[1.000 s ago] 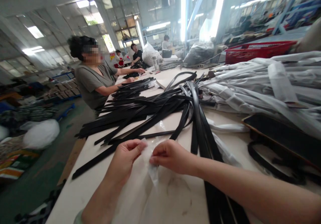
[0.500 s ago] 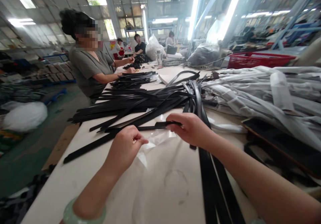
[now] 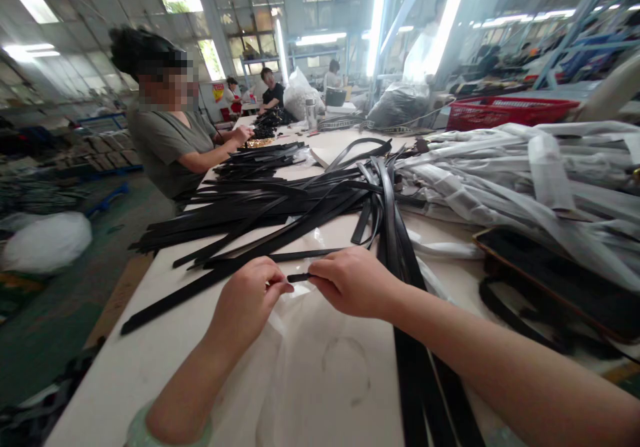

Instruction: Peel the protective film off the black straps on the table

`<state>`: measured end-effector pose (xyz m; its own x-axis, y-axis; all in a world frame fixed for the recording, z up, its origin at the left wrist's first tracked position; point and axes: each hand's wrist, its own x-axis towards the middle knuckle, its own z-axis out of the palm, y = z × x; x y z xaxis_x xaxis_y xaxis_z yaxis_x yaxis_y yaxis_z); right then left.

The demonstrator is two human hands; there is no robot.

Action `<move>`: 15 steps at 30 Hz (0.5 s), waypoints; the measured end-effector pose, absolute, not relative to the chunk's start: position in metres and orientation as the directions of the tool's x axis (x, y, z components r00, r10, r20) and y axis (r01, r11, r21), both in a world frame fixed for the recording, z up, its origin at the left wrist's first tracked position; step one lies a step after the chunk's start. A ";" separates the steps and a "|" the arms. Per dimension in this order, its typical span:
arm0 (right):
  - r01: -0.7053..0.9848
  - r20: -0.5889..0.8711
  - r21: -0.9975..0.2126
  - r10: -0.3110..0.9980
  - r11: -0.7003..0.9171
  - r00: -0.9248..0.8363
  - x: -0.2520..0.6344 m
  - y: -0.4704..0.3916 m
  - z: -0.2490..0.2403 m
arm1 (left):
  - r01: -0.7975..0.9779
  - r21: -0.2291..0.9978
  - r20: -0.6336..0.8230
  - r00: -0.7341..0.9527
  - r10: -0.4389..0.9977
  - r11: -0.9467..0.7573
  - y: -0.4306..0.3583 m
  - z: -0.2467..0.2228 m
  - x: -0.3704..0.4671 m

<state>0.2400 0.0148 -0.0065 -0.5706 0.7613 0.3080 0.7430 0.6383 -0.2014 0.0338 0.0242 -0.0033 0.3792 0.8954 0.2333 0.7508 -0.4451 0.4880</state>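
My left hand (image 3: 247, 298) pinches the mouth of a thin clear plastic sleeve (image 3: 273, 360), which hangs down over the white table. Between my two hands the narrow tip of a black strap (image 3: 299, 277) points left, at the sleeve's mouth. My right hand (image 3: 353, 280) is closed around this strap; most of it is hidden by the fingers. Whether the tip is inside the sleeve or only against it, I cannot tell. Just beyond my hands lies a heap of black straps (image 3: 280, 207), some running down the table by my right forearm.
White-wrapped straps (image 3: 500, 173) are piled at the right, with a red basket (image 3: 510, 112) behind. A dark case-like object (image 3: 555, 273) lies near my right arm. A co-worker (image 3: 165, 120) handles small parts at the table's left side. A bottle (image 3: 311, 115) stands farther back.
My right hand has moved left and slightly down, bringing the black strap's tip to my left fingers at the sleeve's mouth. The co-worker's hands have drawn closer together.
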 end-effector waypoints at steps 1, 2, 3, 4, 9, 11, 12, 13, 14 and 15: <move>0.746 0.296 -0.190 0.762 0.638 -0.576 0.240 0.015 -0.006 | 0.739 0.497 0.232 0.392 0.890 -0.455 0.024 -0.003 0.034; 0.748 0.287 -0.180 0.762 0.638 -0.581 0.241 0.014 -0.005 | 0.728 0.504 0.232 0.404 0.885 -0.465 0.024 -0.003 0.034; 0.749 0.280 -0.172 0.760 0.640 -0.586 0.242 0.015 -0.004 | 0.718 0.511 0.235 0.413 0.880 -0.473 0.023 -0.002 0.034; 0.747 0.276 -0.166 0.758 0.643 -0.591 0.242 0.015 -0.003 | 0.710 0.517 0.238 0.418 0.877 -0.478 0.024 -0.002 0.034; 0.737 0.256 -0.165 0.750 0.655 -0.610 0.242 0.015 -0.005 | 0.669 0.551 0.241 0.444 0.863 -0.498 0.024 -0.003 0.035; 0.728 0.242 -0.181 0.747 0.661 -0.619 0.238 0.014 -0.008 | 0.638 0.574 0.247 0.462 0.852 -0.512 0.023 -0.005 0.038; 0.721 0.231 -0.195 0.746 0.665 -0.625 0.236 0.014 -0.009 | 0.621 0.588 0.250 0.469 0.847 -0.518 0.022 -0.006 0.039; 0.715 0.221 -0.212 0.745 0.667 -0.629 0.235 0.014 -0.010 | 0.607 0.599 0.253 0.477 0.842 -0.523 0.021 -0.007 0.041; 0.710 0.212 -0.225 0.745 0.667 -0.633 0.235 0.015 -0.011 | 0.599 0.604 0.254 0.481 0.839 -0.526 0.020 -0.008 0.042; 0.714 0.205 -0.232 0.751 0.660 -0.628 0.237 0.017 -0.010 | 0.601 0.602 0.255 0.479 0.840 -0.526 0.020 -0.009 0.042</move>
<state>0.2371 0.0168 -0.0104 -0.6277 0.7510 0.2048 0.7143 0.6603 -0.2320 0.0421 0.0195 -0.0086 0.4792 0.8397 0.2555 0.6009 -0.5260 0.6019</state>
